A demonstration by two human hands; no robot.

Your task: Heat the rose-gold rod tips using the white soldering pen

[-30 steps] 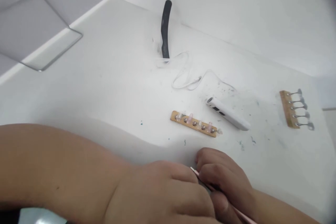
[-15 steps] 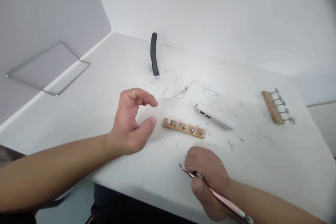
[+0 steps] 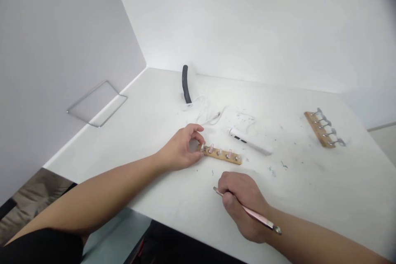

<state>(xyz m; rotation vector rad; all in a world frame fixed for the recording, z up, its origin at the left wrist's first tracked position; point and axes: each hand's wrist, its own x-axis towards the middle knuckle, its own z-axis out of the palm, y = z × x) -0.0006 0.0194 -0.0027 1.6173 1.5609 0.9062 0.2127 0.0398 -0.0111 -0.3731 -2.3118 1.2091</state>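
My left hand (image 3: pixel 185 147) has its thumb and fingers closed about the left end of a narrow wooden strip (image 3: pixel 220 155). Small shiny metal holders stand along this strip, with clear and pale pink nail tips (image 3: pixel 211 148) on them. In my right hand (image 3: pixel 244 204), closed near the table's front, is a slim pink pen-like tool (image 3: pixel 258 217). Its narrow silver tip points left and its shiny round end lies toward my wrist. The tool is apart from the strip.
Behind the strip lies a white oblong device (image 3: pixel 252 142) beside a thin white cable (image 3: pixel 213 120). A dark curved bar (image 3: pixel 185 84) stands farther back. At right is a second wooden strip (image 3: pixel 320 130) with metal-stemmed pieces. A wire frame (image 3: pixel 99 126) rests against the left wall.
My left hand has moved right and closed its fingers at the strip's left end. My right hand still holds the pink tool in nearly the same place. The camera view has shifted.
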